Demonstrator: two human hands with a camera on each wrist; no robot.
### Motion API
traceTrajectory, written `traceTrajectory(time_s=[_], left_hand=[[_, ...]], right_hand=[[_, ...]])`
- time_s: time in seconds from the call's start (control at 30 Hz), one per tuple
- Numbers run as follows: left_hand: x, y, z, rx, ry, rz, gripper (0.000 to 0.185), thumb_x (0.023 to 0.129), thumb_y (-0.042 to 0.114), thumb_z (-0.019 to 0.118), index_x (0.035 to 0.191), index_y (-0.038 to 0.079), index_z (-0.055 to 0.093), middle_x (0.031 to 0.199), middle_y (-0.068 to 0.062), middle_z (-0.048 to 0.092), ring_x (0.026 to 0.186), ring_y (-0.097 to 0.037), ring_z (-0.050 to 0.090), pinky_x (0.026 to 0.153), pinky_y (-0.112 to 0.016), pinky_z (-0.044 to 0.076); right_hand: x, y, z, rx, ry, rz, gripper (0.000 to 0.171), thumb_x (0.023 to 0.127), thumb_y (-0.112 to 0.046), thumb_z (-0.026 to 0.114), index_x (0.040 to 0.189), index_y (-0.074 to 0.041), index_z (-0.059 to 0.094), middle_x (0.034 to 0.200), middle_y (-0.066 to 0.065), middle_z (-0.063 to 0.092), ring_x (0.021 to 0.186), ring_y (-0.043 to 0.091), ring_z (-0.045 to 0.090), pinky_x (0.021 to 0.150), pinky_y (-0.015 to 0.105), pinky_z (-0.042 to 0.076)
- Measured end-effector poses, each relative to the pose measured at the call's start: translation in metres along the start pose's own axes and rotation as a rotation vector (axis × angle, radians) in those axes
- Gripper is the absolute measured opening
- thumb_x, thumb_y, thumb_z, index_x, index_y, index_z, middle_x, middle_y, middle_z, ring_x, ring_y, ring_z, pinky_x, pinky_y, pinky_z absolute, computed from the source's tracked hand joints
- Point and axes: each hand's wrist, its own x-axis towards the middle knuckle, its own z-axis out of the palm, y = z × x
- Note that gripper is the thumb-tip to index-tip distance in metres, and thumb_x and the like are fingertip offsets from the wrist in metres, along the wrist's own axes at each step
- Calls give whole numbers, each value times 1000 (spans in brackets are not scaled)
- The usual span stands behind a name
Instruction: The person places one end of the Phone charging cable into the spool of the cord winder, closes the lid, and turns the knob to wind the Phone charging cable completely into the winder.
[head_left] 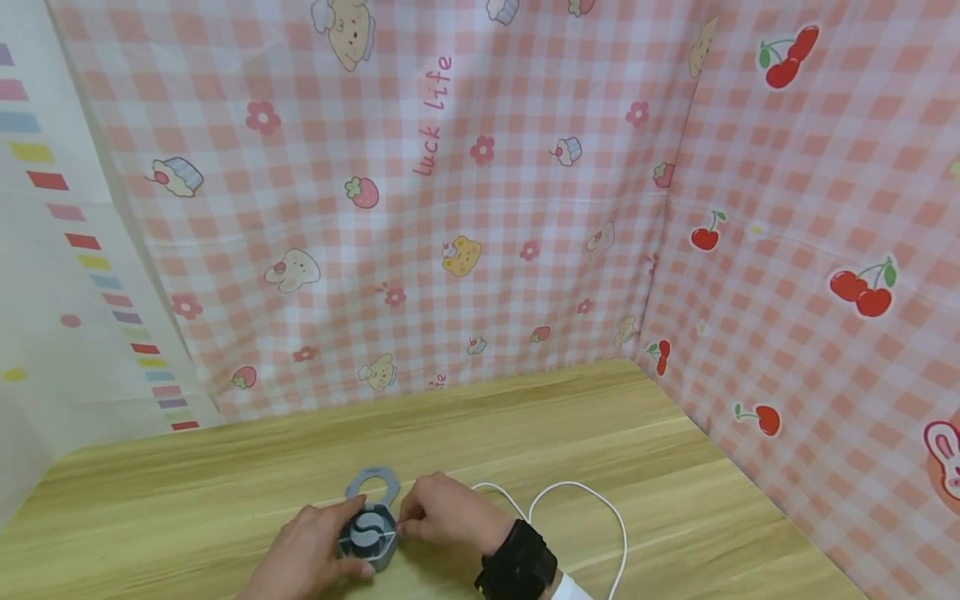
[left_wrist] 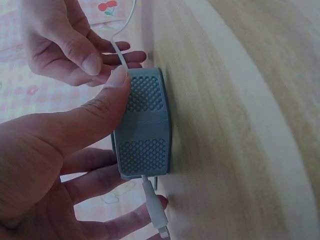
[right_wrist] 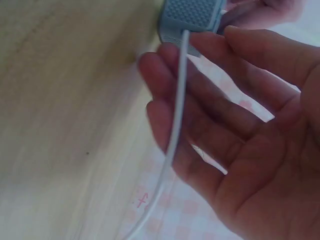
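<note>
A grey hexagonal cable box (head_left: 367, 537) with a honeycomb-textured side (left_wrist: 145, 130) sits on the wooden table (head_left: 225, 492) near its front edge. My left hand (head_left: 330, 552) grips it, thumb (left_wrist: 102, 112) along one side and fingers on the other. A white cable (head_left: 581, 500) leaves the box; its connector end (left_wrist: 157, 220) sticks out on the left-hand side. My right hand (head_left: 422, 517) pinches the cable (left_wrist: 119, 54) right beside the box, and the cable (right_wrist: 176, 115) then trails over its fingers. The box's corner (right_wrist: 192, 14) shows at the top of the right wrist view.
A grey hexagonal ring-shaped lid (head_left: 372, 482) lies just behind the box. The cable's loose loop lies on the table to the right. Pink checked cloth walls (head_left: 450, 208) close in the back and right side. A black strap (head_left: 519, 567) is on the right wrist.
</note>
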Motion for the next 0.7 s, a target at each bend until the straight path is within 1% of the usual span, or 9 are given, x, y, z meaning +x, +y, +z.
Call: traceTrajectory(time_s=[0.03,0.1,0.23,0.3,0.37,0.47,0.53,0.6,0.7], left_hand=[[0,0,0,-2,-2,6,80,57,39,89,123,4,61,107,-8,71,92,-19,63,77,-43,53],[0,-1,-1,3,-12,-11,82,54,39,90,122,4,62,105,-8,71,92,-20,63,77,-44,53],[2,0,-1,0,-37,-95,81,51,40,93,120,10,64,102,-4,70,92,-22,62,77,-47,52],[2,1,-2,-16,-48,-138,80,49,41,93,118,12,65,98,-2,69,90,-20,61,75,-45,52],[4,3,-3,-46,-60,-162,80,49,43,93,118,13,65,96,0,69,86,-17,62,73,-41,52],[4,8,-7,-114,-67,-158,82,51,44,92,121,11,65,98,-1,70,87,-16,65,73,-39,53],[3,12,-11,-150,-60,-130,83,53,45,91,123,10,63,101,-3,71,91,-19,67,74,-40,54],[1,18,-16,-177,-33,-98,81,55,44,91,123,11,63,104,-5,71,94,-23,68,76,-41,55],[-2,28,-25,-193,28,-83,76,55,41,91,122,16,64,106,-5,71,92,-24,68,74,-42,56]], right_hand=[[0,0,-1,9,-8,10,9,88,-20,69,84,-16,77,69,-15,65,58,-8,47,55,7,41],[-1,2,-1,20,-23,25,11,89,-22,68,86,-17,77,70,-16,66,58,-9,48,55,8,41],[-2,4,-3,23,-45,17,12,89,-25,68,88,-19,78,72,-15,69,59,-10,49,55,7,41],[-4,6,-6,31,-48,10,13,90,-26,67,90,-18,78,76,-14,71,62,-11,51,58,7,42],[-5,7,-11,65,-49,18,14,91,-25,66,95,-16,76,80,-13,71,68,-10,54,63,8,44],[-9,10,-21,163,-45,62,19,93,-26,63,103,-14,73,88,-9,71,76,-6,57,70,11,46],[-11,11,-27,246,-43,92,23,94,-28,61,106,-12,72,91,-6,71,79,-4,59,72,14,48],[-14,11,-31,358,-50,122,25,95,-30,60,105,-11,72,93,-3,72,81,1,62,72,18,50],[-16,11,-37,537,-74,155,26,96,-30,58,100,-8,72,90,4,73,82,14,68,73,28,55]])
